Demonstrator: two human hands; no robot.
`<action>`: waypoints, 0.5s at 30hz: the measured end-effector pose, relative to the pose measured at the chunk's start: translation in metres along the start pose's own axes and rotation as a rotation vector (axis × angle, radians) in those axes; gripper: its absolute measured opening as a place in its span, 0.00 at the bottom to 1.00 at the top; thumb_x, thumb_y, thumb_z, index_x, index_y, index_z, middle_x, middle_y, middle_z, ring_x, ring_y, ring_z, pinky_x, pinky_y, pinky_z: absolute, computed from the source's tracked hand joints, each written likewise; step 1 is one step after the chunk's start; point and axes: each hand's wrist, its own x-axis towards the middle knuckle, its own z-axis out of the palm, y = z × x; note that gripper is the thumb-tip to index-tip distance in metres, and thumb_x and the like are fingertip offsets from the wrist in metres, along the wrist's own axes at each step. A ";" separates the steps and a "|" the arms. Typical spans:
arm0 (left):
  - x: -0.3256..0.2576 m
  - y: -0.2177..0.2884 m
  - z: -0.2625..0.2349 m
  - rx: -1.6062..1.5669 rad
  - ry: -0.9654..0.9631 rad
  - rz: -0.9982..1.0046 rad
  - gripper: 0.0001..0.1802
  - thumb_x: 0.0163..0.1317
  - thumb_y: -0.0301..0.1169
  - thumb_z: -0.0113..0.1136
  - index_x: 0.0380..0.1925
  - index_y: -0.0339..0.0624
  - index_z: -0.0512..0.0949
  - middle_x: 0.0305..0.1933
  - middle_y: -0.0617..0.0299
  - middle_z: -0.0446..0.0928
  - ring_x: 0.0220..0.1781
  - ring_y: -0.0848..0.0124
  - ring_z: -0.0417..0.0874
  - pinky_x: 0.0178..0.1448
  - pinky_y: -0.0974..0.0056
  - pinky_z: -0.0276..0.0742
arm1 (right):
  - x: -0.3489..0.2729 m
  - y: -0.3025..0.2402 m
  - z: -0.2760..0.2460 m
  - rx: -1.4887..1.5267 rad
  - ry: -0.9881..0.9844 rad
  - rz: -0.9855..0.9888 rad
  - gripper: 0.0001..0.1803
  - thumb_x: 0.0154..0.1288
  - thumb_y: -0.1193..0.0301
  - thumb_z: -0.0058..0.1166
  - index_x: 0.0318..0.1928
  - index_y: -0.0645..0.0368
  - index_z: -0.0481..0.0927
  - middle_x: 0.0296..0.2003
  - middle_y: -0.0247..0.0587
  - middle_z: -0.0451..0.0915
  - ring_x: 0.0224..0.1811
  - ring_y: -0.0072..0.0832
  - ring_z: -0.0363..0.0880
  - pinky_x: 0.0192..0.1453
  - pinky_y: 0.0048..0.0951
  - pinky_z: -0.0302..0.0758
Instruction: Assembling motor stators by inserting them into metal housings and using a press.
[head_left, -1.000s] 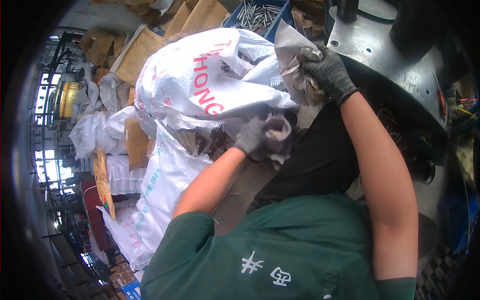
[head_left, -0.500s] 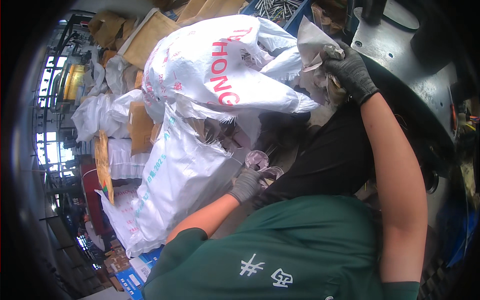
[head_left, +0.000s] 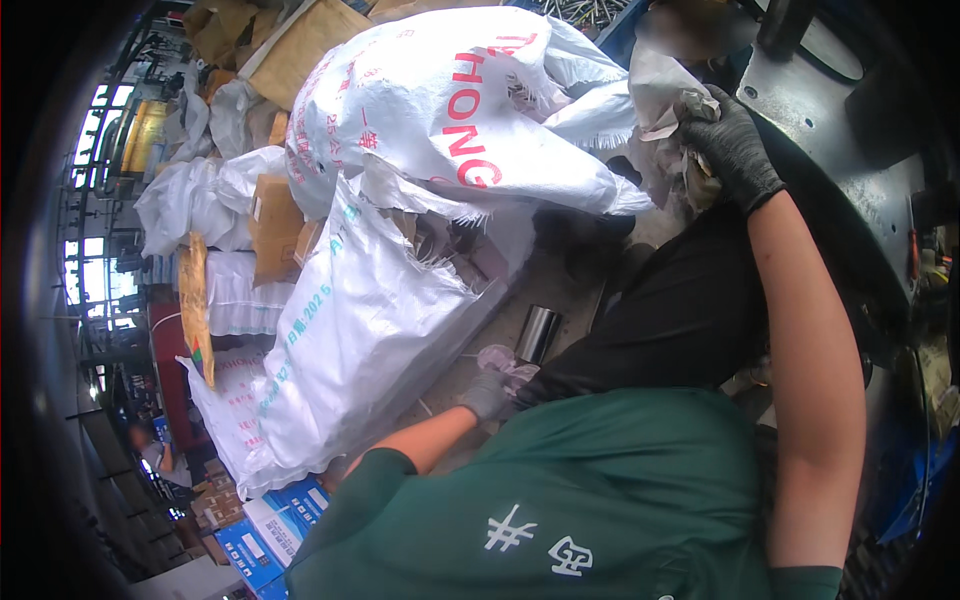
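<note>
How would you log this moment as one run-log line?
Left hand: at pinkish wrapping, grip unclear | Right hand: gripping crumpled paper | Nearby: shiny metal cylinder, white woven sacks

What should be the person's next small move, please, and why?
Perhaps the right hand should put down the crumpled paper it grips: the left hand is at the pinkish wrap, and the shiny metal cylinder near it sits uncovered, held by neither hand.

Blown-out windows (head_left: 88,265) glare at the left, and the metal plate (head_left: 785,100) shines softly. Fisheye distortion bends the blackened rim; the trousers (head_left: 675,310) sink into shadow.
</note>
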 end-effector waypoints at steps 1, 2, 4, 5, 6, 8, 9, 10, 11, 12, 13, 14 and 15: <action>0.018 -0.029 0.035 -0.250 0.023 -0.212 0.21 0.52 0.41 0.74 0.45 0.44 0.88 0.57 0.40 0.79 0.54 0.43 0.84 0.58 0.48 0.81 | 0.003 -0.008 0.010 0.005 -0.032 -0.011 0.31 0.63 0.53 0.71 0.59 0.61 0.81 0.48 0.45 0.88 0.50 0.31 0.87 0.60 0.32 0.80; 0.025 -0.009 0.031 -0.254 0.008 -0.196 0.21 0.52 0.41 0.74 0.45 0.44 0.88 0.57 0.40 0.79 0.54 0.43 0.84 0.58 0.48 0.81 | 0.002 -0.002 0.005 -0.012 -0.022 -0.001 0.31 0.63 0.53 0.71 0.59 0.61 0.81 0.48 0.45 0.88 0.50 0.31 0.87 0.60 0.32 0.80; 0.048 0.029 0.011 -0.161 0.160 0.029 0.17 0.57 0.34 0.70 0.47 0.49 0.89 0.57 0.42 0.75 0.58 0.47 0.81 0.64 0.50 0.78 | 0.000 0.006 -0.005 0.025 -0.035 0.001 0.31 0.62 0.54 0.72 0.58 0.61 0.81 0.47 0.44 0.88 0.50 0.30 0.87 0.60 0.31 0.80; 0.058 0.033 0.010 -0.217 0.211 0.035 0.17 0.56 0.32 0.69 0.48 0.50 0.89 0.59 0.43 0.75 0.59 0.47 0.80 0.64 0.50 0.78 | 0.001 0.005 -0.005 0.026 -0.044 0.003 0.31 0.62 0.54 0.72 0.58 0.61 0.81 0.47 0.44 0.88 0.50 0.30 0.87 0.60 0.31 0.80; 0.070 0.035 0.007 -0.272 0.260 0.046 0.18 0.56 0.29 0.68 0.49 0.52 0.89 0.61 0.43 0.75 0.61 0.46 0.80 0.65 0.51 0.79 | 0.002 0.004 -0.005 -0.021 -0.037 0.000 0.30 0.62 0.55 0.72 0.58 0.61 0.81 0.47 0.43 0.88 0.50 0.30 0.87 0.60 0.31 0.80; 0.097 0.037 -0.005 -0.303 0.358 0.118 0.17 0.56 0.27 0.67 0.47 0.47 0.89 0.61 0.44 0.76 0.60 0.47 0.81 0.64 0.51 0.79 | 0.006 0.003 -0.002 -0.065 -0.031 -0.007 0.30 0.62 0.55 0.72 0.58 0.61 0.81 0.47 0.42 0.88 0.50 0.29 0.87 0.59 0.31 0.80; 0.105 0.038 -0.009 -0.332 0.454 0.195 0.16 0.55 0.25 0.66 0.45 0.43 0.89 0.62 0.46 0.77 0.59 0.47 0.82 0.64 0.51 0.79 | 0.006 0.004 0.000 -0.028 -0.027 0.008 0.29 0.63 0.56 0.72 0.57 0.61 0.81 0.47 0.42 0.88 0.50 0.29 0.87 0.59 0.31 0.80; 0.111 0.043 -0.013 -0.335 0.451 0.194 0.16 0.55 0.25 0.66 0.45 0.43 0.89 0.62 0.46 0.77 0.59 0.47 0.82 0.64 0.51 0.79 | 0.006 0.002 0.000 0.005 -0.020 0.024 0.28 0.63 0.57 0.71 0.57 0.61 0.81 0.47 0.41 0.88 0.49 0.28 0.86 0.59 0.31 0.80; 0.115 0.047 -0.016 -0.292 0.435 0.241 0.17 0.54 0.23 0.65 0.45 0.43 0.89 0.63 0.46 0.77 0.60 0.47 0.82 0.66 0.51 0.78 | 0.004 0.000 0.001 0.002 -0.021 0.026 0.28 0.63 0.57 0.71 0.57 0.61 0.81 0.47 0.41 0.88 0.49 0.28 0.86 0.59 0.31 0.80; 0.115 0.050 -0.019 -0.249 0.420 0.287 0.18 0.53 0.22 0.64 0.45 0.43 0.89 0.64 0.47 0.77 0.61 0.47 0.81 0.68 0.51 0.77 | 0.002 -0.001 0.003 0.025 -0.042 0.012 0.28 0.64 0.58 0.71 0.57 0.62 0.81 0.47 0.41 0.88 0.49 0.28 0.86 0.59 0.31 0.80; 0.114 0.048 -0.017 -0.146 0.379 0.263 0.19 0.51 0.20 0.63 0.46 0.41 0.87 0.63 0.47 0.77 0.60 0.47 0.81 0.68 0.50 0.76 | 0.002 -0.001 0.002 0.048 -0.059 -0.004 0.27 0.64 0.59 0.71 0.57 0.62 0.81 0.47 0.41 0.88 0.49 0.28 0.86 0.59 0.30 0.80; 0.110 0.045 -0.015 -0.147 0.380 0.264 0.19 0.51 0.20 0.63 0.46 0.41 0.87 0.63 0.47 0.77 0.60 0.47 0.81 0.68 0.50 0.76 | 0.003 0.001 0.001 0.046 -0.058 -0.004 0.27 0.64 0.59 0.71 0.57 0.62 0.81 0.47 0.41 0.88 0.49 0.28 0.86 0.59 0.30 0.80; 0.106 0.040 -0.014 -0.158 0.338 0.249 0.17 0.52 0.21 0.63 0.44 0.40 0.86 0.60 0.46 0.78 0.59 0.47 0.81 0.66 0.50 0.77 | 0.005 0.004 0.001 0.016 -0.069 -0.023 0.27 0.64 0.59 0.71 0.58 0.61 0.81 0.47 0.41 0.88 0.49 0.27 0.86 0.58 0.30 0.80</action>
